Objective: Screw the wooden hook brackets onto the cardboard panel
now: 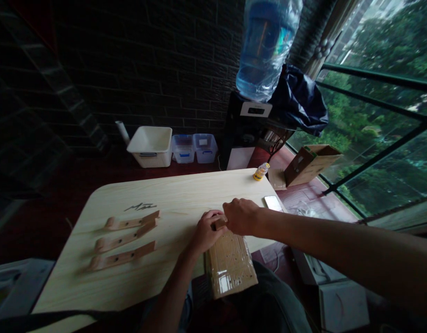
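My left hand [208, 230] is closed around a small wooden piece [219, 224], pressed down at the far end of a tape-covered cardboard slab [232, 263]. My right hand [240, 215] forms a fist right beside it, knuckles up, over the same end of the slab. What the right fingers grip is hidden. The slab reaches from the table edge toward my lap, with small dark holes or dots in its face. To the left lie three curved wooden pieces with dark holes: a far one [132, 223], a middle one [126, 239] and a near one [123, 257].
Several thin dark metal pieces [141, 206] lie on the pale wooden table [178, 192]. Near its right end are a yellow-based clear bottle [261, 172] and a phone [273, 203]. Behind stand plastic bins [151, 147], a water dispenser [243, 134] and a cardboard box [312, 165].
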The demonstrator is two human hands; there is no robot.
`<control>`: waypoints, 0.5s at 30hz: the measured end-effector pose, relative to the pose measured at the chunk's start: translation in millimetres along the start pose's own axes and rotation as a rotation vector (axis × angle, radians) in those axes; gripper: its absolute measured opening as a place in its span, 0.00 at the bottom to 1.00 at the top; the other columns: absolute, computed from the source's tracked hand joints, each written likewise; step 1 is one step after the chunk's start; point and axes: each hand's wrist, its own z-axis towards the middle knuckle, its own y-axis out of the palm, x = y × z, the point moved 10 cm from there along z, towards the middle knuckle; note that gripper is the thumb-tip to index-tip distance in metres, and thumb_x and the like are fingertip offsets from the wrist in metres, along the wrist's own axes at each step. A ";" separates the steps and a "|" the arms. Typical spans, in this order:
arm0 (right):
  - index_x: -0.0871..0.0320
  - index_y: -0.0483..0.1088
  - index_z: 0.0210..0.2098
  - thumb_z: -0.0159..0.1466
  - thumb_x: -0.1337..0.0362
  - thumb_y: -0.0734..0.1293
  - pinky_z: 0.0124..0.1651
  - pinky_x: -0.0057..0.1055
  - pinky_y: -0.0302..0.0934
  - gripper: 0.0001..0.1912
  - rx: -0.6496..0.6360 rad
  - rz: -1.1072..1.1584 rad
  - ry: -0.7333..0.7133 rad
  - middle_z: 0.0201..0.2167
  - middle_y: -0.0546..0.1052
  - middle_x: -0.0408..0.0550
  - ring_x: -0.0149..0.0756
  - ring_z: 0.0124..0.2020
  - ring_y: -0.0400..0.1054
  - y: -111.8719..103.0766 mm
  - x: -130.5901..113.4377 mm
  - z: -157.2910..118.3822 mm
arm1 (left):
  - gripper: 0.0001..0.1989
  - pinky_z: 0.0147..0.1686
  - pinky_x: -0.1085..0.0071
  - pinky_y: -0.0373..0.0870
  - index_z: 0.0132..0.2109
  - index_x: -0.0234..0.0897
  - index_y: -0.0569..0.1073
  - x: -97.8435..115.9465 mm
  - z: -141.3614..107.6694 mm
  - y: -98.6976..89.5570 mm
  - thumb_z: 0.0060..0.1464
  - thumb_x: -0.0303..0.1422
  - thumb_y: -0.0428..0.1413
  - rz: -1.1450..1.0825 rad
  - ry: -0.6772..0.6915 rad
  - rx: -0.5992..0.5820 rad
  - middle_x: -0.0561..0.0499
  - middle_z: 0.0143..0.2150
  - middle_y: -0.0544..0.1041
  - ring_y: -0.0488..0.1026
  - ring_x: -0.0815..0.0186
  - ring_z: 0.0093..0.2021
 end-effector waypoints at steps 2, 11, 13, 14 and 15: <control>0.66 0.72 0.52 0.63 0.65 0.70 0.41 0.40 0.72 0.19 -0.002 -0.044 -0.083 0.47 0.80 0.67 0.51 0.46 0.78 -3.9 -8.1 -2.9 | 0.09 0.53 0.61 0.71 0.41 0.42 0.81 -1.9 -0.2 -0.9 0.49 0.29 0.64 0.005 -0.020 0.016 0.47 0.50 0.77 0.73 0.57 0.52; 0.61 0.71 0.54 0.67 0.64 0.66 0.42 0.38 0.71 0.16 0.055 -0.187 -0.247 0.44 0.81 0.62 0.50 0.47 0.78 0.6 -9.6 0.1 | 0.09 0.54 0.61 0.70 0.40 0.42 0.81 -4.2 -1.0 -0.7 0.50 0.35 0.65 0.008 -0.057 0.011 0.48 0.50 0.77 0.73 0.57 0.52; 0.64 0.72 0.52 0.66 0.61 0.67 0.41 0.37 0.70 0.17 0.055 -0.121 -0.161 0.44 0.81 0.63 0.50 0.46 0.78 2.7 1.5 3.3 | 0.08 0.54 0.62 0.70 0.40 0.42 0.81 -3.1 -0.2 0.0 0.51 0.36 0.65 0.003 -0.057 -0.006 0.48 0.50 0.77 0.74 0.58 0.52; 0.65 0.72 0.51 0.66 0.60 0.67 0.41 0.36 0.70 0.17 0.050 -0.090 -0.112 0.43 0.80 0.64 0.50 0.46 0.78 3.6 7.1 3.8 | 0.08 0.54 0.62 0.71 0.39 0.42 0.81 -2.7 0.3 0.1 0.50 0.36 0.65 0.001 -0.057 -0.010 0.48 0.50 0.77 0.74 0.58 0.52; 0.66 0.72 0.50 0.66 0.59 0.66 0.40 0.36 0.70 0.18 0.045 -0.060 -0.065 0.43 0.80 0.65 0.50 0.46 0.78 4.1 12.4 3.6 | 0.08 0.54 0.62 0.71 0.39 0.41 0.81 -2.5 0.7 -0.2 0.50 0.36 0.65 -0.001 -0.056 -0.010 0.47 0.50 0.77 0.74 0.58 0.52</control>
